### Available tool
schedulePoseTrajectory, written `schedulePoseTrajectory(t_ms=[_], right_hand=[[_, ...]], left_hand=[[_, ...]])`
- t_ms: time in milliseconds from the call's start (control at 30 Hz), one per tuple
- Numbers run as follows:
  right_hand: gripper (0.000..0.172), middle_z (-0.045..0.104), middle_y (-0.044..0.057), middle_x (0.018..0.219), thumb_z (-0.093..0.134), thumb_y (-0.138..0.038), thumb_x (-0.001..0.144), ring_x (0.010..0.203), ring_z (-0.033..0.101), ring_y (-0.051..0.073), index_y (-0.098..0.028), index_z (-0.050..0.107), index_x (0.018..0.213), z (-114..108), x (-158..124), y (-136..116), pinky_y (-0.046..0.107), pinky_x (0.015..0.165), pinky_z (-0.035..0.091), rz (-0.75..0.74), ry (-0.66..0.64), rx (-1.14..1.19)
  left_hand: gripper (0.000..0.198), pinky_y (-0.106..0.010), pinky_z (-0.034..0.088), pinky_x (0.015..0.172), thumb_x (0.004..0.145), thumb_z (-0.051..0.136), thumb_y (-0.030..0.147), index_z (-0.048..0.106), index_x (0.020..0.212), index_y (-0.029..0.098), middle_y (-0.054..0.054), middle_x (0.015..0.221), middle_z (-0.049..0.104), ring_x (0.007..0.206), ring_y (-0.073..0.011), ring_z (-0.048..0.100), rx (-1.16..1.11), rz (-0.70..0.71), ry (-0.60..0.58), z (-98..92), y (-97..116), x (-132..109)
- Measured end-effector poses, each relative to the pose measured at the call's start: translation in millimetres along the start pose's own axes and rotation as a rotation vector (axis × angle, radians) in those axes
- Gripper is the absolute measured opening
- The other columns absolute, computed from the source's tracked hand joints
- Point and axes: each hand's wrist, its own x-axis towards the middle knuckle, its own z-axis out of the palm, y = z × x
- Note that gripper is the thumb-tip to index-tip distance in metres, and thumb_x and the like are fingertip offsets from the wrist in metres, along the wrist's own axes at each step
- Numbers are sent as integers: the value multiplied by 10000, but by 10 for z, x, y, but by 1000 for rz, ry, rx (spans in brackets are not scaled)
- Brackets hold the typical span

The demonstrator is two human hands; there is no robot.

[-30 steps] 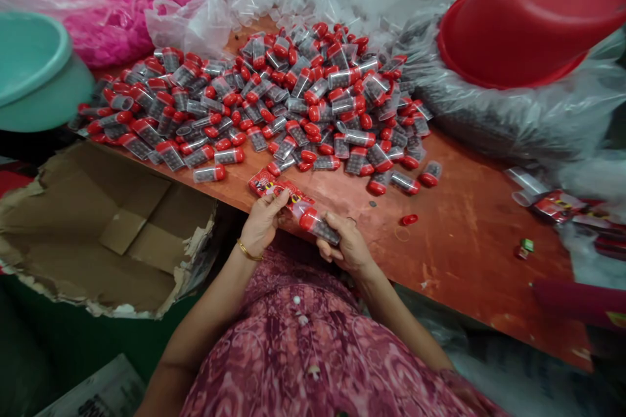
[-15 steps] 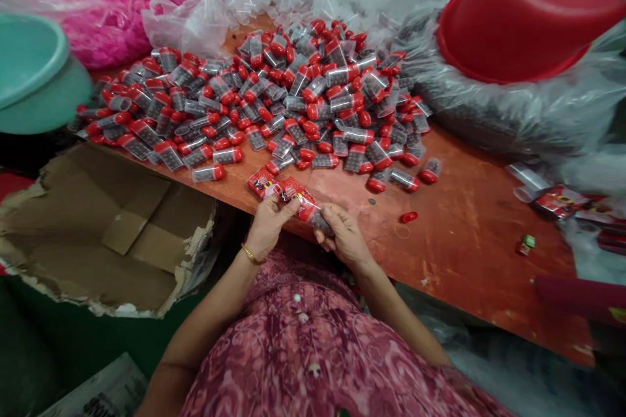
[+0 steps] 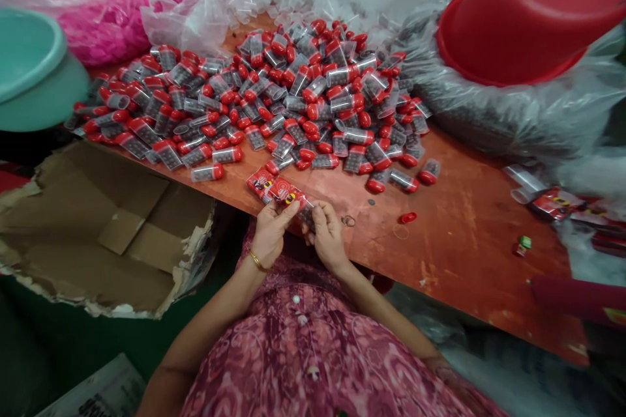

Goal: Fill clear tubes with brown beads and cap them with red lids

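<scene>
A small red printed plastic packet (image 3: 286,191) with a clear lower part showing dark contents is held at the table's front edge. My left hand (image 3: 268,234) is closed on its near side, thumb on top. My right hand (image 3: 328,238) pinches the packet's right end, so that end is partly hidden by the fingers. A second red printed packet (image 3: 260,182) lies just behind, overlapped by the held one. Past both hands spreads a big heap of clear tubes with red caps (image 3: 293,104), filled with dark pellets.
A torn cardboard box (image 3: 122,221) stands open below the table edge at left. At back right, a red tub (image 3: 528,19) sits upside down on a plastic bag (image 3: 503,124). A teal basin (image 3: 44,71) is far left. A loose red cap (image 3: 407,217) lies on the table (image 3: 469,234).
My right hand has moved left, closer to my left hand, along the packet. A thin ring-like loop shows on the table where that hand was.
</scene>
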Motion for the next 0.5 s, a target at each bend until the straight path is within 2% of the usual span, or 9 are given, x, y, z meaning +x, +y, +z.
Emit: schedulePoseTrajectory(t_ms=[133,267,367,500], right_hand=[[368,424,-83,549,407,-594,840,381,345,53,-228,373,869,61,-10,-29,176,355,284,-36,7,-12],[383,420,-77,548,377,-614,842,372,329,62,-232,355,848,110,-7,-38,191,347,271,-5,-73,-11],[361,422,-61,593,374,-591,857,410,344,67,-231,356,854,137,-22,-6,199,372,289,-43,-60,-27],[349,406,-40,644,375,-574,865,467,363,78,-225,383,877,137,-10,8,210,403,322,-69,-8,-106]], left_hand=[[384,-177,455,553,447,833,332,609,678,123,18,648,636,554,-66,559,-20,26,-32,-36,21,13],[377,-207,457,547,512,790,438,599,608,128,-3,598,623,567,-102,573,-4,56,-56,-44,52,13],[376,-207,456,559,490,806,413,650,666,119,-24,661,654,597,-105,580,35,100,-41,-21,58,7],[361,-173,415,485,508,800,384,671,707,112,-8,626,639,515,-64,524,36,50,-67,-23,14,1]])
